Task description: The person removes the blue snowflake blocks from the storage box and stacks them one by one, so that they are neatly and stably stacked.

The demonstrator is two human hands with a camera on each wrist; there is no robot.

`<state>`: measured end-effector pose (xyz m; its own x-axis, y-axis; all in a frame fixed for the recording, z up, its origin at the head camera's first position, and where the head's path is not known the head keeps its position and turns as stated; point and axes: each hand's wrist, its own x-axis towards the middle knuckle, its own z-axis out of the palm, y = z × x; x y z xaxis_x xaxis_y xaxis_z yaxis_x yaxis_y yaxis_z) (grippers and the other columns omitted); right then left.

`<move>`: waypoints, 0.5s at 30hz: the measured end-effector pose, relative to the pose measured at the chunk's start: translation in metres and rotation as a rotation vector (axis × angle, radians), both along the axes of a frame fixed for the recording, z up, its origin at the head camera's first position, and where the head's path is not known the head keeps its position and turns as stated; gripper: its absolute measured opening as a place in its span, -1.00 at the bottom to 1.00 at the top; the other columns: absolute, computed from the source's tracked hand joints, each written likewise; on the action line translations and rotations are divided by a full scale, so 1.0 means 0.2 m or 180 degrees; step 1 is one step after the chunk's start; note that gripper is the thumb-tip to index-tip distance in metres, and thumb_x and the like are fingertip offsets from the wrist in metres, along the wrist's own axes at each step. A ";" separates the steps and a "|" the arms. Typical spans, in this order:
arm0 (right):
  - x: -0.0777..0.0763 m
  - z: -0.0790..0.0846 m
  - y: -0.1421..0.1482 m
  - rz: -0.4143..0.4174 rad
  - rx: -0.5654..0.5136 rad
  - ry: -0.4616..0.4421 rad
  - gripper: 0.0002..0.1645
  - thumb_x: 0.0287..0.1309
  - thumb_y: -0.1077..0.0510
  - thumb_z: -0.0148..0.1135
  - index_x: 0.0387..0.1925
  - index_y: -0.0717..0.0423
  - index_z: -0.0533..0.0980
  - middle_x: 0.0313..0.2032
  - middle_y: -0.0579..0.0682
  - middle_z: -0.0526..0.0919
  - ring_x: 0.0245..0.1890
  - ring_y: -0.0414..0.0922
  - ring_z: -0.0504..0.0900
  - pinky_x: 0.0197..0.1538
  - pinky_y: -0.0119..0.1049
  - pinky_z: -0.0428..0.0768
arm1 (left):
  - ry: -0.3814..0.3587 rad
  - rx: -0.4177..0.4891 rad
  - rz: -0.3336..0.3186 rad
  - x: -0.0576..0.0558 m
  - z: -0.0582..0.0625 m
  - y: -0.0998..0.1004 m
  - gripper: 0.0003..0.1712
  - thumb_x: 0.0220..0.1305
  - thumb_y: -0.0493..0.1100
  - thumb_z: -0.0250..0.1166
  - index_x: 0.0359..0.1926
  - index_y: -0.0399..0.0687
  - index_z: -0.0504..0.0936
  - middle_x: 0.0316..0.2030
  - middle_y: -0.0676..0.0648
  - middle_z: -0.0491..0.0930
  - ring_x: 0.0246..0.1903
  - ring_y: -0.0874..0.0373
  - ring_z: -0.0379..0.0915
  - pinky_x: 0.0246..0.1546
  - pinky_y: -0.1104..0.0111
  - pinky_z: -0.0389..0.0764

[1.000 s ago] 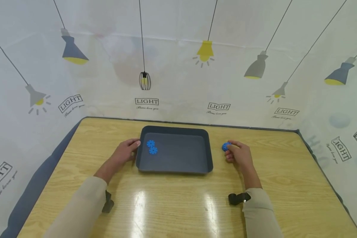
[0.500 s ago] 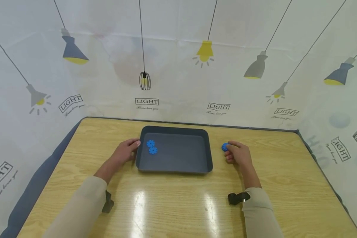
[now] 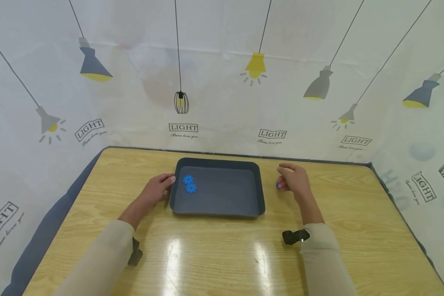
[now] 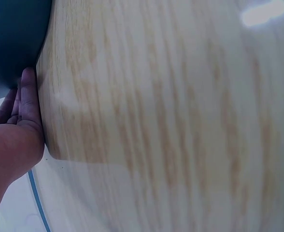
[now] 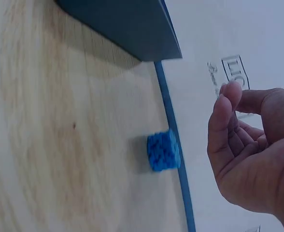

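Observation:
My left hand holds the left side of a dark grey tray, its thumb on the rim and its fingers along the outer wall. Inside the tray at the left lie two flat blue notched discs, one beside the other. To the right of the tray, a short stack of blue notched discs stands on the table. My right hand is just above and beside this stack, partly covering it in the head view. In the right wrist view its fingertips come close together, with nothing visible between them.
The wooden table extends in front of the tray and to both sides. A white curtain printed with lamps rises behind its back edge. The tray's wall stands close to the stack.
The fingers of my right hand have let go of the blue stack and lifted up a little. My left hand, the tray and the two discs inside it stay in place.

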<state>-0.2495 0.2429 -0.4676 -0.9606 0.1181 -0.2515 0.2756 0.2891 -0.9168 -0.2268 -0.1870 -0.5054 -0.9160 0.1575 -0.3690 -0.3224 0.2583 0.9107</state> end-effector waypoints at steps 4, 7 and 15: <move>-0.03 0.03 -0.10 0.0170 0.0036 0.0072 -0.46 0.35 0.10 0.13 0.29 0.24 0.39 -0.65 -0.10 0.60 -0.70 -0.25 0.57 -0.52 -0.34 0.66 | 0.0007 -0.0014 0.0018 0.00 -0.01 0.00 -0.35 0.53 0.08 -0.07 0.45 -0.22 0.18 0.30 -0.31 0.32 0.23 -0.13 0.31 0.20 0.05 0.50; -0.05 0.05 -0.18 0.0253 0.0080 0.0088 -0.49 0.35 0.11 0.14 0.27 0.21 0.42 -0.66 -0.08 0.60 -0.72 -0.24 0.56 -0.52 -0.28 0.67 | 0.0015 -0.0008 0.0031 0.00 -0.01 0.00 -0.35 0.53 0.08 -0.06 0.45 -0.22 0.19 0.28 -0.31 0.34 0.21 -0.12 0.33 0.19 0.05 0.51; -0.09 0.06 -0.39 0.0452 0.0094 0.0071 -0.55 0.32 0.09 0.18 0.21 0.09 0.48 -0.64 -0.05 0.58 -0.73 -0.22 0.54 -0.56 -0.27 0.65 | 0.0034 -0.0020 -0.0008 -0.01 -0.02 -0.01 -0.34 0.53 0.09 -0.06 0.45 -0.22 0.19 0.28 -0.31 0.35 0.22 -0.12 0.34 0.17 0.07 0.53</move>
